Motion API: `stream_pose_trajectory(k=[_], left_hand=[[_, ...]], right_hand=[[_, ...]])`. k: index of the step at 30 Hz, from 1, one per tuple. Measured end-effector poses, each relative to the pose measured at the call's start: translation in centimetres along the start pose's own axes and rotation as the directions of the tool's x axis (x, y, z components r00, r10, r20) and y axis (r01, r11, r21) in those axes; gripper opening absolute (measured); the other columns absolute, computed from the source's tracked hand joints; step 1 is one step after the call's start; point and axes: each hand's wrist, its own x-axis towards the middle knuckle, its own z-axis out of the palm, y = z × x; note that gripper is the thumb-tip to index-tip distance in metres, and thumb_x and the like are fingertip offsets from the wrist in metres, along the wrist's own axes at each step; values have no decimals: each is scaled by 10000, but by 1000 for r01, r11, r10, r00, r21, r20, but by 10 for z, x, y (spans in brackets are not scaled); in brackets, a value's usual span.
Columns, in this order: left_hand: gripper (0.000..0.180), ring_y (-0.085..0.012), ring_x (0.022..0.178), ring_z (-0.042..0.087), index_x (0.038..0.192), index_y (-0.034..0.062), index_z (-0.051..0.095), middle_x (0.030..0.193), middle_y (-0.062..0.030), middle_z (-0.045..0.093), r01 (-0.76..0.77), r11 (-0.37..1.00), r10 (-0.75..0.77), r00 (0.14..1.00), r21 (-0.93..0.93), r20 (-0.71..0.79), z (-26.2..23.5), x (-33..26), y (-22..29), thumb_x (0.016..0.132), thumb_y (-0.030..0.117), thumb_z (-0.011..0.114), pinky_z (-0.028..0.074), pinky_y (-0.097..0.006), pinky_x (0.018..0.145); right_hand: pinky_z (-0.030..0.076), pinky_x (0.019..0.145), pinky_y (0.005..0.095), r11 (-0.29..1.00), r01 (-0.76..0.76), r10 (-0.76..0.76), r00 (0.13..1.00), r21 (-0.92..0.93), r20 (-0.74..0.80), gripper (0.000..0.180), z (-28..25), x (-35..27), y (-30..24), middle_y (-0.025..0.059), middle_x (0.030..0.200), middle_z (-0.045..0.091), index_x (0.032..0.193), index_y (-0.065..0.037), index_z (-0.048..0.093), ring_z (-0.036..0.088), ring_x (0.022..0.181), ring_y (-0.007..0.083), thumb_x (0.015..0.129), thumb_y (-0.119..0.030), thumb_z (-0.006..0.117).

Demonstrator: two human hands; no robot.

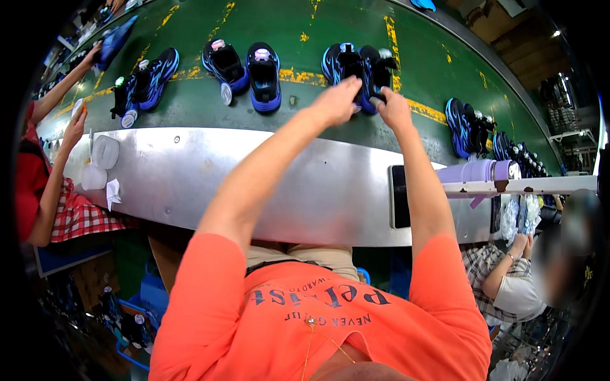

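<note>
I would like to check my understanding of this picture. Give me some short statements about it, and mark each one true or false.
1. The left hand and the right hand are both at one pair of shoes. True.
2. That pair is on the metal table. False: it is on the green surface beyond the table.
3. A purple bottle lies on its side, to the right of the right forearm. True.
4. A co-worker's hand at the upper left holds a red shoe. False: the raised shoe is blue.
5. The person wears an orange shirt. True.
</note>
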Motion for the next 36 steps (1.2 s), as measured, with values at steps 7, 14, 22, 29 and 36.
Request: stream_pose_trajectory(k=[7,14,22,29,36], left_hand=[[235,-313,813,607,907,17,633,883,-146,632,118,973,-98,989,-198,111,-58,-64,47,859,245,604,475,-367,710],[117,-276,840,583,933,25,634,919,-96,624,137,967,-175,970,215,168,-154,-219,82,828,40,583,466,-326,726],[308,-304,960,602,1154,30,603,1067,-143,620,322,937,-316,946,-134,69,-95,-244,107,848,37,571,470,-338,830],[191,-343,953,560,1002,-1,611,1000,-149,610,299,932,-308,951,-203,-16,-51,-235,100,848,101,567,450,-401,822],[165,-262,791,625,999,-18,619,913,-140,649,440,749,-561,819,-495,-120,-34,-233,88,869,56,548,485,-313,731]], right_hand=[[440,561,331,975,-56,-33,920,216,391,387,-89,-109,-66,131,590,566,840,-6,633,518,536,205,759,-371,736],[498,622,449,879,158,-395,770,450,501,257,-69,-229,-174,187,696,624,925,-59,626,625,707,373,779,-269,652],[487,653,284,594,-27,-499,772,804,394,344,-87,-223,-139,52,845,658,1151,-109,636,616,732,142,808,-99,662],[419,620,275,790,179,-444,827,587,345,594,-54,-183,-127,25,815,490,1239,-164,589,451,667,144,675,-123,770],[469,594,397,798,507,-591,764,325,259,424,-40,-196,-144,83,774,564,1115,-136,570,587,695,302,716,-110,708]])
